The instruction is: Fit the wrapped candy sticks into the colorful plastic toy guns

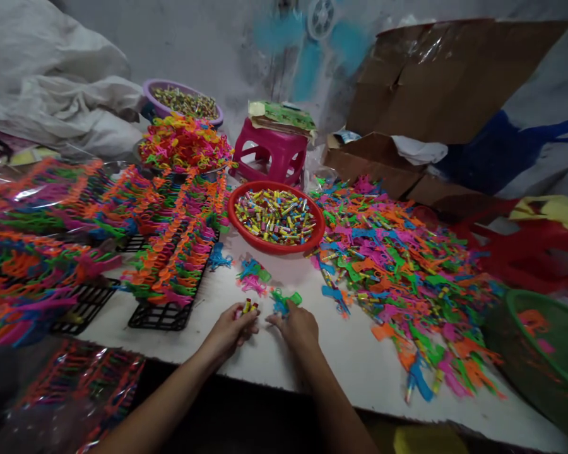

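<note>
My left hand (pixel 236 325) is closed around a few small yellow tubes (pixel 247 306) with dark red ends, held just above the white table. To its right, my right hand (pixel 301 326) has its thumb and fingers on a blue plastic toy gun (pixel 280 307). A green toy gun (pixel 293 297) lies against the same fingers. Just beyond both hands is a small group with a pink toy gun (pixel 253 285). Farther off, a red basin (pixel 236 230) holds many of the small coloured tubes.
A wide heap of toy guns (pixel 397 265) covers the table's right side. On the left, black racks (pixel 158 318) carry dense rows of coloured pieces. A pink stool (pixel 269 148), a cardboard box (pixel 373 157) and a turning fan (pixel 310 47) are behind. A green basket (pixel 539 353) stands right.
</note>
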{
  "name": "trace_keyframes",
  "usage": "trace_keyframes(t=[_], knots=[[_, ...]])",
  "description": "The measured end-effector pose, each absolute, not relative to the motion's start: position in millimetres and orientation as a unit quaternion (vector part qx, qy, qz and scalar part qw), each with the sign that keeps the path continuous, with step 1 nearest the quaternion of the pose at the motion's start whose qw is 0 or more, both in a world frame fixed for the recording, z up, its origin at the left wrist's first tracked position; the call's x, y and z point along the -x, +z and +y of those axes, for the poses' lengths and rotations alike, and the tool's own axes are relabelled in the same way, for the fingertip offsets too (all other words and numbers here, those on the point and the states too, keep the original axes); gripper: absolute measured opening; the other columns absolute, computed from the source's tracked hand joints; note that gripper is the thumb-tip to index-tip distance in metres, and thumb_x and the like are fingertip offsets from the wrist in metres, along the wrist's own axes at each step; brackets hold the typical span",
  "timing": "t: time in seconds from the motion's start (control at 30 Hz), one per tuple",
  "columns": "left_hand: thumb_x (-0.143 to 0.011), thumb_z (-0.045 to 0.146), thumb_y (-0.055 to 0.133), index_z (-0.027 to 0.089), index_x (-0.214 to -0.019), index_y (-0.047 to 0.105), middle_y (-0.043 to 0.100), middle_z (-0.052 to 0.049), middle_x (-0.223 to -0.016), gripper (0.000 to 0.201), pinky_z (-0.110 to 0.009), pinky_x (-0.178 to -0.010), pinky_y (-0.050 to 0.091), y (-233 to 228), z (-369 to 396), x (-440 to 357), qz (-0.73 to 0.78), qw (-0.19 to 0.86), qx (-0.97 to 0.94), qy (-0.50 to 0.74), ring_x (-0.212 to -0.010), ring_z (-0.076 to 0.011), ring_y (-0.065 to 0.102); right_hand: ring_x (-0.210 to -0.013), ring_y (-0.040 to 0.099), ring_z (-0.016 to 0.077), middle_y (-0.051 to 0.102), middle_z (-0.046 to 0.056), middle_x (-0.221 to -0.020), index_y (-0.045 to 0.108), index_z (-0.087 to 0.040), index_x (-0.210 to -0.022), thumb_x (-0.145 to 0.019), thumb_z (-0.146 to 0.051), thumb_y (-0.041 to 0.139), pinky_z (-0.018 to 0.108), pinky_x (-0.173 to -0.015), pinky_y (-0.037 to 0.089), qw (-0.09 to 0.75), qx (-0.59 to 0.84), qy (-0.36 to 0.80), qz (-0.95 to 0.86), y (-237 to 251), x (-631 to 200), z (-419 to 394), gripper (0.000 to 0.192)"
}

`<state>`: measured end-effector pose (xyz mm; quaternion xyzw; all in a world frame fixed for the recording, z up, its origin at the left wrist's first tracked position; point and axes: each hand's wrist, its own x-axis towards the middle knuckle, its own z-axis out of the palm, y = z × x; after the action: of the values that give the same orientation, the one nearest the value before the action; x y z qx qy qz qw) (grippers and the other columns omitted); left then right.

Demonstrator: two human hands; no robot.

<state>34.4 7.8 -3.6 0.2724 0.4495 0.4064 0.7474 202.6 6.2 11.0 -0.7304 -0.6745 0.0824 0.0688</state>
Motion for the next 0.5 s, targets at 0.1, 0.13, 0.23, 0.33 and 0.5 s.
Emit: trace_keyframes(t=[0.1,0.13,0.23,0.33,0.5], knots=[[-0.065,0.034,0.066,0.014,-0.083,0.052,0.064,-0.008,-0.086,0.031,-0.011,-0.028,0.027,-4.0,6.9,-43.8,0.449,0.742,-0.293,0.403,-0.054,-0.0097,0.061,-0.081,0.055,0.0227,0.064,0.011,-0.087,0.060,-0.020,-0.102,-0.079,-0.039,0.050,0.032,-0.071,0.036,0.124,0.703,0.092,-0.694,17.9,-212.3,8.9,0.032],[-0.065,0.035,0.065,0.014,-0.083,0.051,0.064,-0.007,-0.083,0.031,-0.011,-0.028,0.027,-4.2,6.6,-45.6,0.452,0.739,-0.298,0.400,-0.053,-0.0097,0.061,-0.088,0.053,0.0234,0.062,0.011,-0.095,0.060,-0.020,-0.103,-0.078,-0.037,0.053,0.033,-0.076,0.035,0.139,0.693,0.083,-0.702,19.2,-216.5,13.4,0.031],[-0.065,0.037,0.064,0.014,-0.083,0.051,0.063,-0.004,-0.077,0.032,-0.012,-0.027,0.025,-2.5,5.3,-46.0,0.458,0.729,-0.315,0.399,-0.047,-0.0076,0.057,-0.096,0.048,0.0244,0.058,0.009,-0.102,0.065,-0.021,-0.087,-0.069,-0.035,0.063,0.034,-0.080,0.033,0.152,0.666,0.107,-0.723,16.1,-225.8,26.8,0.024],[-0.064,0.039,0.065,0.015,-0.087,0.050,0.061,-0.001,-0.074,0.036,-0.012,-0.027,0.020,3.3,2.8,-42.2,0.453,0.723,-0.318,0.414,-0.039,-0.0037,0.048,-0.075,0.052,0.0186,0.060,0.004,-0.074,0.062,-0.018,-0.063,-0.066,-0.033,0.064,0.028,-0.068,0.037,0.179,0.654,0.209,-0.704,4.9,-223.5,28.8,0.016],[-0.059,0.041,0.068,0.017,-0.086,0.048,0.060,0.000,-0.076,0.042,-0.013,-0.032,0.022,10.8,-0.5,-38.5,0.456,0.716,-0.306,0.432,-0.038,-0.0017,0.043,-0.061,0.050,0.0149,0.057,0.001,-0.064,0.061,-0.017,-0.070,-0.058,-0.037,0.068,0.025,-0.059,0.037,0.297,0.689,0.227,-0.621,-8.2,-206.8,13.0,0.024]])
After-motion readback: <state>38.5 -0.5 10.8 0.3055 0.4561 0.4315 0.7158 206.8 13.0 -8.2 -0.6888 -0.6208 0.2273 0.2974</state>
